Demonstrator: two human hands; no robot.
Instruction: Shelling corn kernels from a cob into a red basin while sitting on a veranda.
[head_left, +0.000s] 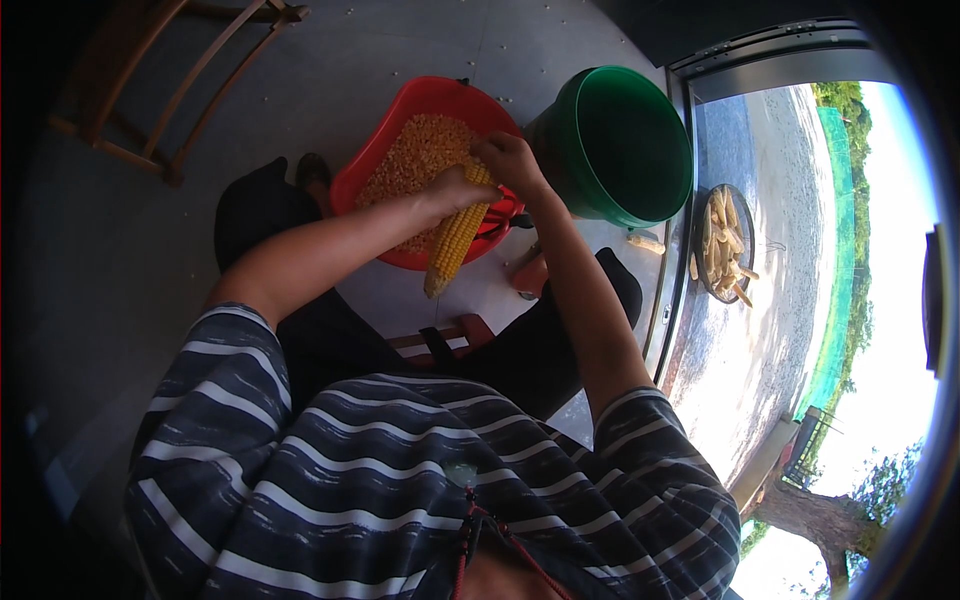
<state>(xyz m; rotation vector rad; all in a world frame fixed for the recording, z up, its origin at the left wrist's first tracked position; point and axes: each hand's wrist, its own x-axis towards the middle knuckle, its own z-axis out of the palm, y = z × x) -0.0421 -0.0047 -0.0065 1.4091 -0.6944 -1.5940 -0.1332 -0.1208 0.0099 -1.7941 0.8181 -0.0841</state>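
Observation:
An ear of yellow corn slants over a red plastic basin, its tapered end pointing towards me past the near rim. My left hand is wrapped around the ear's middle. At the far end, my right hand has its fingers closed on the ear; the fingertips are partly hidden. Loose corn kernels cover much of the basin floor. Beside the right wrist, a tool with a black handle lies at the basin's right side, partly covered by the ear and arm.
A green plastic bucket stands right of the basin, near a door frame. One cob lies on the floor below it. Outside, a round basket holds several cobs. A wooden chair is at upper left. Scattered kernels dot the floor.

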